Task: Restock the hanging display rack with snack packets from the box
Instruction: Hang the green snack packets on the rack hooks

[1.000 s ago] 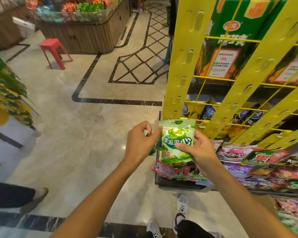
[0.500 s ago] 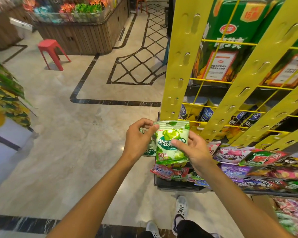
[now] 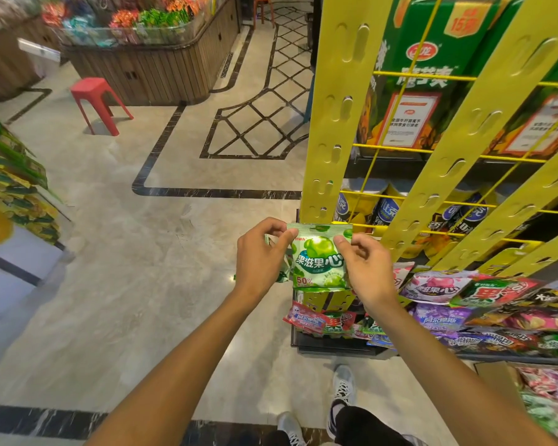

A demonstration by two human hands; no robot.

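Centre frame, the left hand (image 3: 261,257) and right hand (image 3: 364,268) each pinch a top corner of a green candy packet (image 3: 319,263) held upright at the foot of the leftmost yellow hanging strip (image 3: 335,117). Hanging looks underway (clip hidden); next, seat its header on a slot.

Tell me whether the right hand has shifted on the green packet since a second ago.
Yes. The right hand has climbed from the lower right side of the green packet to pinch its top corner, closer to the yellow rack strip.

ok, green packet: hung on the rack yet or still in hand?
In hand. Left hand and right hand pinch the green snack packet by its top corners, upright, below the yellow rack strip.
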